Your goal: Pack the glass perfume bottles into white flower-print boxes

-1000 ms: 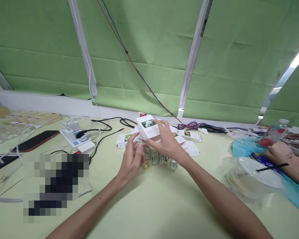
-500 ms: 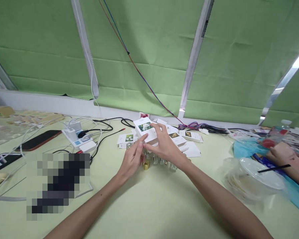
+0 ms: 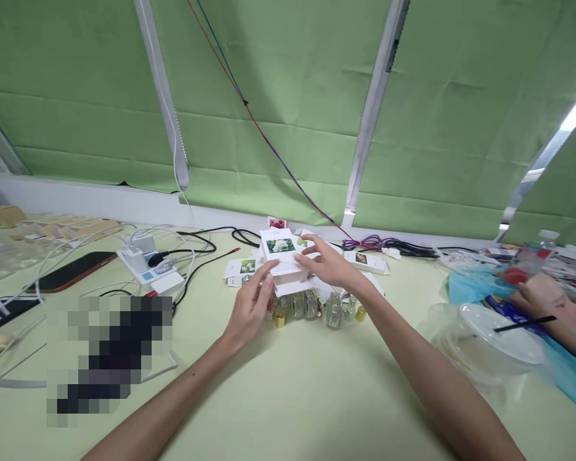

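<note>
A white carton (image 3: 282,261) printed with white flowers and green leaves lies tilted between my two hands, its near end facing me. My left hand (image 3: 250,306) grips its near left corner, with the index finger and thumb at the edge. From the right, my right hand (image 3: 329,264) holds the carton, thumb on the printed face and fingers curled by the right edge. Just below stand or lie several small glass bottles (image 3: 335,312), and a gold cap (image 3: 280,319) is near my left fingers. More white cartons (image 3: 240,270) lie around and partly under the held one.
A power strip (image 3: 146,266) with tangled cables and two phones (image 3: 74,272) occupies the left. At right stands a lidded plastic bowl (image 3: 502,339) with a black stick, beside blue plastic and another person's arm (image 3: 552,314). Green blinds (image 3: 288,77) hang behind the table.
The carton has turned more level, and its near end now faces me. My right hand has shifted right and up, uncovering more of the bottles. My left hand has moved slightly.
</note>
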Tool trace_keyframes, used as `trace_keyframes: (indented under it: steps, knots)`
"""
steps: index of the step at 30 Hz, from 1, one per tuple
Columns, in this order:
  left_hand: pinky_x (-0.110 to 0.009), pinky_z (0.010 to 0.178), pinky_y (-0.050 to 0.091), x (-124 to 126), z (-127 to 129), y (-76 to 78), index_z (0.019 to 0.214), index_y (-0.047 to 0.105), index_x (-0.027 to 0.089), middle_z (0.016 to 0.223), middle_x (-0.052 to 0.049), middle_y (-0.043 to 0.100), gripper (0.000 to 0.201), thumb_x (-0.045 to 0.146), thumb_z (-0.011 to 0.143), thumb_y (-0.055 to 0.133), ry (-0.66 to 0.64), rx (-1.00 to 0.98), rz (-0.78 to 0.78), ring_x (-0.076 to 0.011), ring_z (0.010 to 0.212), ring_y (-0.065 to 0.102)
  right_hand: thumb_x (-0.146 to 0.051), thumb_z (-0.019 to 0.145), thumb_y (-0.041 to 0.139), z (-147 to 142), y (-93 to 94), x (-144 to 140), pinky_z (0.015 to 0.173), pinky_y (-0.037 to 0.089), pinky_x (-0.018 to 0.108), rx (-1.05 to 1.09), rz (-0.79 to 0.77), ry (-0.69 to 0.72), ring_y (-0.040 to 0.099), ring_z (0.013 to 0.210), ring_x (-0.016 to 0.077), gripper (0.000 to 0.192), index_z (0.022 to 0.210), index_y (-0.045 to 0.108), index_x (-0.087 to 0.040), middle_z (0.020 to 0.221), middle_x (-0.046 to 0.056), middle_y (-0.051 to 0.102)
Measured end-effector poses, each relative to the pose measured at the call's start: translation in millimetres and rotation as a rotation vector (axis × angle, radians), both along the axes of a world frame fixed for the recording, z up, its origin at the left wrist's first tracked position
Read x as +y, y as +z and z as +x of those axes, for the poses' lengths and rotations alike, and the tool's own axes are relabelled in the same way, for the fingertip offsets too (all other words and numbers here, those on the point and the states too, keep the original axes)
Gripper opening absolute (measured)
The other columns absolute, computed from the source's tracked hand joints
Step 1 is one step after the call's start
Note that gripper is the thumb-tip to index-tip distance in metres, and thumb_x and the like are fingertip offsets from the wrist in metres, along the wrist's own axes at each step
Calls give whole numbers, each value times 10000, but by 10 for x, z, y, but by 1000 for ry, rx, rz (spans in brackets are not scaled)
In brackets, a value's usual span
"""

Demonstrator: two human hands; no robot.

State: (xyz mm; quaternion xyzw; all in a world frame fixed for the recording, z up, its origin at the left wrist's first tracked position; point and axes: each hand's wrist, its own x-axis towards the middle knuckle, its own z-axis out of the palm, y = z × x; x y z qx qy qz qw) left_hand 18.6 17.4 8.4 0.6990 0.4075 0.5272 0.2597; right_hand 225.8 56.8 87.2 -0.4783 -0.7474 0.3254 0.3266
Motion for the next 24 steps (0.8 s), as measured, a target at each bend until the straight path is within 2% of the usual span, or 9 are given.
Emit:
trace_keyframes:
  steps: [2, 4, 8, 11, 14, 20, 24]
  knots:
    - [-258, 603, 454, 2, 0, -17, 1413, 524, 207, 637, 53, 525, 473, 462, 1041, 384, -8, 37, 39, -125, 551, 536, -492, 968, 580, 46, 58, -20, 900, 580, 436, 5, -71, 51, 690, 880, 193, 657, 1528, 325, -264, 1321, 139, 607]
    - [-265, 632, 457, 1, -3, -25, 1417, 529, 198, 635, 47, 529, 467, 436, 1047, 371, -7, 90, 92, -133, 580, 541, -488, 963, 592, 87, 120, -61, 901, 593, 423, 9, -130, 121, 681, 980, 212, 696, 1559, 290, -292, 1384, 130, 578]
    - [-277, 679, 458, 0, -25, -31, 1438, 524, 181, 668, 21, 566, 469, 385, 1058, 340, -17, 175, 203, -148, 644, 553, -493, 880, 704, 182, 179, -86, 858, 619, 361, 46, -166, 280, 504, 1332, 282, 795, 1560, 318, -344, 1607, 82, 347]
    - [-280, 698, 460, 10, -48, -45, 1466, 499, 181, 716, 6, 593, 469, 344, 1062, 324, -48, 203, 262, -150, 674, 557, -478, 817, 778, 266, 155, -29, 943, 581, 369, 33, -160, 347, 381, 1440, 311, 868, 1554, 331, -384, 1670, 33, 225]
    - [-277, 694, 455, 19, -59, -55, 1467, 490, 159, 765, -11, 619, 467, 320, 1055, 339, -61, 230, 330, -152, 707, 562, -441, 770, 832, 332, 111, 46, 1038, 515, 407, 8, -150, 401, 398, 1429, 302, 960, 1565, 294, -417, 1681, 22, 200]
    - [-239, 621, 445, 26, -47, -60, 1449, 489, 155, 943, -46, 659, 447, 279, 1034, 377, -61, 270, 379, -121, 693, 546, -388, 695, 890, 376, 57, 119, 965, 541, 394, -7, -121, 480, 451, 1365, 292, 1089, 1584, 260, -397, 1661, 70, 233]
    - [-233, 607, 456, 37, -52, -76, 1450, 488, 161, 907, -31, 642, 449, 275, 1028, 387, -60, 275, 381, -113, 663, 534, -386, 677, 903, 379, 42, 133, 966, 548, 427, 0, -165, 489, 603, 1153, 240, 1152, 1599, 212, -394, 1595, 114, 327]
